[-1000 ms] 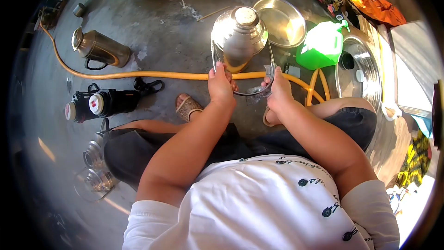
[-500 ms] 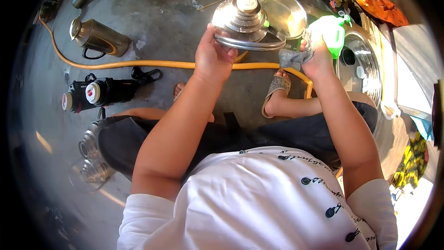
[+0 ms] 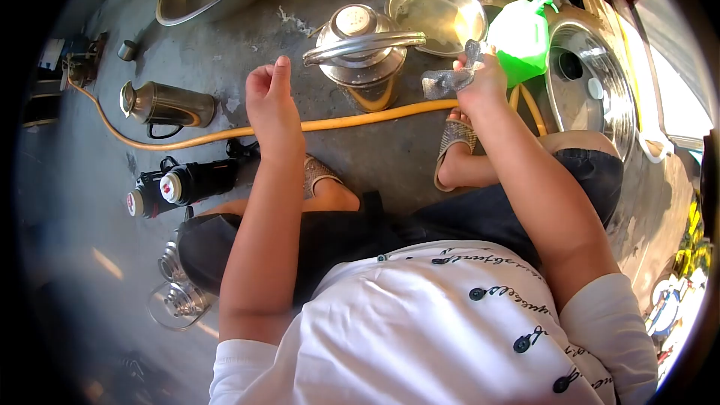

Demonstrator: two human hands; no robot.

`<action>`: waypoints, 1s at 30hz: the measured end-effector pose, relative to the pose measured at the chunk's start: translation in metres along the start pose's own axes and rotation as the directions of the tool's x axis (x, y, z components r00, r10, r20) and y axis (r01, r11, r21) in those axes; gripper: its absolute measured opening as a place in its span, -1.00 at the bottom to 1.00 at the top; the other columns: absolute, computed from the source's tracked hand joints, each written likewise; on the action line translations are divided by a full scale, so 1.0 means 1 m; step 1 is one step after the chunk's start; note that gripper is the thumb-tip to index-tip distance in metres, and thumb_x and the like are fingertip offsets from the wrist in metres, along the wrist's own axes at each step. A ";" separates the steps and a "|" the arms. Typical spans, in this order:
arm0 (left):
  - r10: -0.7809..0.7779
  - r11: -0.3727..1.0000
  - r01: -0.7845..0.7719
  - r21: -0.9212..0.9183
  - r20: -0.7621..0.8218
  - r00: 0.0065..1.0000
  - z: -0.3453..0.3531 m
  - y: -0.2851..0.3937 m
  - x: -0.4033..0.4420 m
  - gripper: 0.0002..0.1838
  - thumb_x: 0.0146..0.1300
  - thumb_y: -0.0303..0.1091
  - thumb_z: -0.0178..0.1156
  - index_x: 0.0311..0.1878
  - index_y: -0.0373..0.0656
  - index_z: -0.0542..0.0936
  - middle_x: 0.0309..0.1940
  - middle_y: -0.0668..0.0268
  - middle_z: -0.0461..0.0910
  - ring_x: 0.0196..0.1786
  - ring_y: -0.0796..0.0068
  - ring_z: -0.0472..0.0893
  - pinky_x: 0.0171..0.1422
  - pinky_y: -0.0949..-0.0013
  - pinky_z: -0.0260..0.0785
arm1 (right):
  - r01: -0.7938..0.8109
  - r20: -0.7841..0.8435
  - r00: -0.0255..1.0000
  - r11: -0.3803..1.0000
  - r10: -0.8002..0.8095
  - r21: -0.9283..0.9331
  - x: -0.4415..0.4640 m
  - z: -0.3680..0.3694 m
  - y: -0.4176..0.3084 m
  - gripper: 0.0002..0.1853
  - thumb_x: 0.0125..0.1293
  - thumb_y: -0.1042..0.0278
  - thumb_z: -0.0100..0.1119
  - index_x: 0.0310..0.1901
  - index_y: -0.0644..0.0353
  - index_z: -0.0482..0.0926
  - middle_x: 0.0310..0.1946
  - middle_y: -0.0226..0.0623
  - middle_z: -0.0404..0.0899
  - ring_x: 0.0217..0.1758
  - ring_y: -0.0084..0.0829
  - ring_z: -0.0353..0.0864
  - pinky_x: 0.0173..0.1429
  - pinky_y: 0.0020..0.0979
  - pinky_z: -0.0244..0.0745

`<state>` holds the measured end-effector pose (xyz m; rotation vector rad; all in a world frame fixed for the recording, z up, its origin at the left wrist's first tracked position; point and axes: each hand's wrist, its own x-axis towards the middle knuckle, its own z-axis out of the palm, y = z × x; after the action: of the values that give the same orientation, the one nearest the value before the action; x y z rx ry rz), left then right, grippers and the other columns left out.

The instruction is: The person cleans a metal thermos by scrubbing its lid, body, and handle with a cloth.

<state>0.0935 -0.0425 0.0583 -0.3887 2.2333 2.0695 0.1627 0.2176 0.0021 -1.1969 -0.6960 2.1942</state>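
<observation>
A shiny steel thermos flask point(image 3: 361, 69) with a stepped top, pale cap and hoop handle stands upright on the floor in front of me. My left hand point(image 3: 274, 116) is to its left, not touching it, thumb raised and fingers loosely curled around nothing visible. On the other side, my right hand point(image 3: 484, 84) grips a grey mesh scrubbing cloth point(image 3: 444, 83), whose loose end hangs toward the flask. A bright green jug with a pump top point(image 3: 519, 39) stands just beyond that hand. Behind the flask lies a round steel basin point(image 3: 420, 11).
An orange hose point(image 3: 217, 135) crosses the floor near my feet. At left are a metal jug on its side point(image 3: 178, 107) and black bottles point(image 3: 206, 181). A large tub point(image 3: 214, 11) is at the back, and a wide steel basin point(image 3: 574, 109) at right.
My left hand has let go of the thermos flask and drawn back left. The flask, tilted and held before, now stands upright on the floor. The cloth remains in my right hand.
</observation>
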 end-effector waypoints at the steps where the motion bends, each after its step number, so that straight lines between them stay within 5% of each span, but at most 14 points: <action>1: 0.175 0.984 -0.175 0.007 0.004 0.984 0.004 0.005 0.000 -0.75 0.37 -0.12 0.22 -0.25 -0.09 0.51 -0.46 0.48 0.45 -0.38 0.62 0.44 -0.25 0.45 0.30 | 0.045 -0.022 0.999 0.998 -0.046 -0.033 0.003 0.000 0.002 -0.64 0.51 0.00 -0.06 -0.07 0.16 0.49 -0.37 -0.28 0.48 -0.42 -0.42 0.40 -0.31 -0.41 0.41; 2: 0.345 0.939 -0.345 0.010 0.009 0.939 0.009 0.011 -0.001 -0.74 0.34 -0.13 0.25 -0.19 -0.13 0.53 -0.42 0.48 0.47 -0.37 0.65 0.43 -0.24 0.47 0.30 | 0.037 -0.032 0.999 0.999 -0.037 0.003 -0.004 0.005 -0.004 -0.64 0.48 0.02 -0.02 -0.06 0.20 0.51 -0.37 -0.29 0.51 -0.40 -0.43 0.43 -0.26 -0.44 0.41; 6: 0.522 0.841 -0.530 0.104 0.096 0.847 0.035 0.027 0.003 -0.79 0.37 -0.24 0.22 -0.12 -0.18 0.51 -0.34 0.42 0.48 -0.40 0.67 0.45 -0.31 0.55 0.34 | 0.135 0.116 0.983 0.989 -0.140 0.053 0.014 0.009 -0.010 -0.61 0.48 0.01 -0.02 -0.09 0.22 0.55 -0.32 -0.34 0.56 -0.35 -0.48 0.47 -0.21 -0.47 0.40; 8: 0.139 0.974 -0.195 0.111 0.384 0.913 0.042 0.033 -0.002 -0.75 0.32 -0.25 0.27 -0.09 -0.19 0.50 -0.29 0.38 0.50 -0.38 0.64 0.47 -0.34 0.52 0.39 | 0.106 0.067 0.992 0.993 -0.109 0.047 0.010 0.011 -0.013 -0.61 0.48 0.00 -0.02 -0.08 0.20 0.55 -0.34 -0.35 0.55 -0.35 -0.48 0.47 -0.22 -0.47 0.39; 11: -0.025 0.895 -0.191 0.404 0.472 0.881 0.044 0.008 -0.013 -0.68 0.28 -0.21 0.31 -0.03 -0.16 0.49 -0.28 0.39 0.49 -0.34 0.63 0.50 -0.37 0.52 0.38 | 0.003 0.068 0.998 0.998 -0.007 0.060 -0.003 0.007 -0.016 -0.68 0.53 0.10 -0.08 0.01 0.19 0.49 -0.34 -0.34 0.51 -0.37 -0.48 0.45 -0.24 -0.45 0.41; 13: -0.068 0.861 -0.173 0.478 0.446 0.892 0.041 -0.008 -0.015 -0.59 0.22 -0.20 0.35 0.05 -0.13 0.47 -0.14 0.34 0.46 -0.22 0.57 0.51 -0.22 0.46 0.43 | 0.016 0.044 0.999 0.997 -0.020 0.075 -0.003 0.006 -0.011 -0.69 0.52 0.09 -0.04 -0.03 0.18 0.52 -0.32 -0.33 0.51 -0.36 -0.48 0.45 -0.22 -0.44 0.43; 15: 0.443 0.617 -0.545 0.568 0.321 0.837 0.047 -0.006 -0.019 -0.44 0.12 -0.21 0.42 0.13 -0.15 0.42 0.02 0.20 0.39 -0.02 0.44 0.45 0.01 0.31 0.40 | 0.010 0.053 0.998 0.996 -0.015 0.091 0.005 0.001 -0.005 -0.67 0.50 0.07 -0.02 -0.02 0.18 0.51 -0.31 -0.31 0.51 -0.34 -0.44 0.47 -0.22 -0.40 0.45; 16: 0.402 0.646 -0.535 0.544 0.353 0.845 0.050 -0.002 -0.017 -0.33 0.08 -0.17 0.43 0.24 -0.09 0.37 0.18 0.11 0.27 0.18 0.27 0.33 0.19 0.20 0.32 | 0.007 0.058 0.998 0.997 -0.012 0.082 0.008 -0.001 -0.002 -0.65 0.48 0.01 0.00 -0.03 0.14 0.53 -0.33 -0.35 0.51 -0.33 -0.46 0.48 -0.23 -0.41 0.43; 17: 0.397 0.648 -0.534 0.543 0.358 0.845 0.057 0.005 -0.015 -0.33 0.08 -0.17 0.43 0.24 -0.09 0.37 0.18 0.11 0.27 0.18 0.27 0.33 0.19 0.20 0.32 | 0.005 0.065 0.998 0.998 -0.010 0.069 0.008 -0.001 0.000 -0.62 0.46 -0.06 0.02 -0.04 0.11 0.54 -0.36 -0.38 0.51 -0.33 -0.47 0.48 -0.24 -0.42 0.40; 19: 0.645 0.236 -0.772 0.590 0.499 0.579 0.075 0.013 -0.004 -0.28 0.05 -0.10 0.43 0.27 -0.05 0.37 0.18 0.10 0.30 0.21 0.18 0.32 0.18 0.15 0.35 | -0.008 0.032 0.999 0.995 0.005 0.095 0.007 0.002 -0.002 -0.62 0.47 -0.05 0.00 -0.05 0.14 0.53 -0.35 -0.36 0.51 -0.33 -0.45 0.49 -0.23 -0.41 0.42; 20: 0.644 0.237 -0.774 0.587 0.502 0.578 0.082 0.013 0.003 -0.28 0.05 -0.10 0.43 0.27 -0.05 0.37 0.18 0.10 0.30 0.21 0.18 0.32 0.18 0.15 0.35 | -0.020 0.001 1.000 0.991 0.020 0.135 0.009 0.002 -0.003 -0.61 0.48 -0.05 -0.01 -0.06 0.15 0.52 -0.35 -0.35 0.51 -0.34 -0.45 0.50 -0.22 -0.40 0.42; 23: 0.540 -0.083 -0.774 0.627 0.682 0.494 0.094 0.010 0.024 -0.58 0.20 -0.02 0.31 0.08 0.07 0.58 0.08 0.25 0.44 0.06 0.11 0.43 0.17 0.17 0.38 | -0.032 -0.059 0.997 0.983 0.043 0.182 0.016 0.001 -0.007 -0.63 0.50 0.01 -0.04 -0.03 0.18 0.50 -0.34 -0.28 0.52 -0.33 -0.38 0.51 -0.20 -0.35 0.45; 24: 0.587 -0.092 -0.798 0.596 0.680 0.440 0.095 0.010 0.029 -0.73 0.25 -0.06 0.26 -0.04 0.10 0.64 -0.03 0.27 0.50 0.03 0.09 0.44 0.14 0.16 0.39 | -0.038 -0.079 0.995 0.982 0.054 0.184 0.019 0.001 -0.010 -0.65 0.51 0.06 -0.06 0.01 0.19 0.49 -0.33 -0.21 0.53 -0.31 -0.31 0.52 -0.19 -0.30 0.48; 30: 0.663 -0.132 -0.750 0.648 0.620 0.420 0.050 0.009 0.065 -0.77 0.29 -0.11 0.21 -0.11 0.01 0.64 -0.10 0.28 0.55 0.08 0.23 0.45 0.25 0.18 0.21 | 0.009 -0.128 0.992 0.998 -0.001 0.066 0.028 -0.001 -0.010 -0.63 0.50 0.03 -0.06 0.02 0.18 0.50 -0.32 -0.24 0.56 -0.32 -0.33 0.55 -0.28 -0.31 0.46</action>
<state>0.0225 -0.0010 0.0481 1.3244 3.3640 0.3167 0.1527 0.2440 -0.0079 -1.2875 -0.5678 2.0980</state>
